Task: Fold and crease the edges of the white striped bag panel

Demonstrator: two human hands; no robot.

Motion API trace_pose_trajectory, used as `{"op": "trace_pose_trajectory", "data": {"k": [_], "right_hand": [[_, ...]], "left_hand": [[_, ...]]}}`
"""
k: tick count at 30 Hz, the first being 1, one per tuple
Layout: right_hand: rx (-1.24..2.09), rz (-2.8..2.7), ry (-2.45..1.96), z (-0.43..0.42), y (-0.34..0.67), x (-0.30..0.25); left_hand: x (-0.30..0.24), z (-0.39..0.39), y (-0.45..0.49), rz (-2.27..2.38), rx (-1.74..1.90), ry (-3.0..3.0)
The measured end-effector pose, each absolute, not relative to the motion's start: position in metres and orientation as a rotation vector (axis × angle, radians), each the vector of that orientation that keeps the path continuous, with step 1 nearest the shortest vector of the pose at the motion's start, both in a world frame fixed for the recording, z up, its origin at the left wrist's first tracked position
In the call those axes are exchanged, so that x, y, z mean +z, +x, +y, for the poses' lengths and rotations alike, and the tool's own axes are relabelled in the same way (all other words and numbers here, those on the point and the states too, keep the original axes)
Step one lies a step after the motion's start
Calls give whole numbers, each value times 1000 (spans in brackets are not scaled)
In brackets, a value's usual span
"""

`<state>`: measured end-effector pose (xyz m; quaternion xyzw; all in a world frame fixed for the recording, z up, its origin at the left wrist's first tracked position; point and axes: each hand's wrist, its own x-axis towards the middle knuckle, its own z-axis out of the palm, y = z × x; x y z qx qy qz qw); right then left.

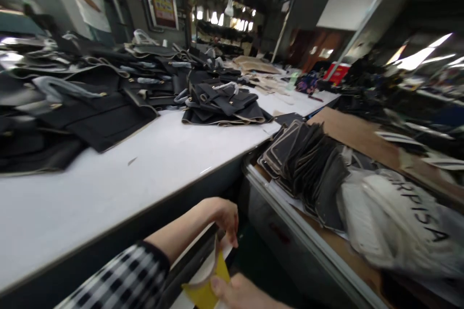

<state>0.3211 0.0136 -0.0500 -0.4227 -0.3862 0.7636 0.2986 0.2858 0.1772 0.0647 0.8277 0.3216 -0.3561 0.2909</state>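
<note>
Low in the view, my left hand (227,219) reaches in from a checked sleeve, its wrist bent and its fingers curled down at the far end of a dark panel with a pale edge (197,263). Its fingertips seem closed on the pale end; blur hides the exact grip. Nearer to me, my right hand (250,292) holds a yellow strip-like piece (205,294), with the thumb pressed on its face. The yellow piece curves along the pale edge of the panel. Whether the two are joined, I cannot tell.
A white table (152,154) carries black bag pieces (105,116) with wrapped handles and another black stack (224,106). At right, a metal-edged cart (308,231) bears dark panels (308,164) and a plastic-wrapped bundle (395,217). A person (89,2) stands at the back left.
</note>
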Motion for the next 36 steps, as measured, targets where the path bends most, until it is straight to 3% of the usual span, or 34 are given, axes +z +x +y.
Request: {"op": "trace_pose_trajectory", "data": {"k": [5, 13, 19, 23, 27, 36], "right_hand": [[1976, -1076, -964, -21, 346, -65], [1630, -430, -1008, 5, 371, -58], [1671, -410, -1040, 42, 344, -51], [1639, -402, -1035, 42, 336, -60], [1401, -590, -1037, 39, 331, -81], [1180, -718, -1031, 41, 323, -97]], "left_hand": [[69, 171, 277, 1005, -858, 2306], [78, 151, 278, 1088, -853, 2534], [80, 137, 233, 1006, -355, 2728], [90, 120, 183, 1266, -51, 2588], [83, 114, 144, 1509, 194, 2247], [72, 127, 130, 1427, 205, 1804]]}}
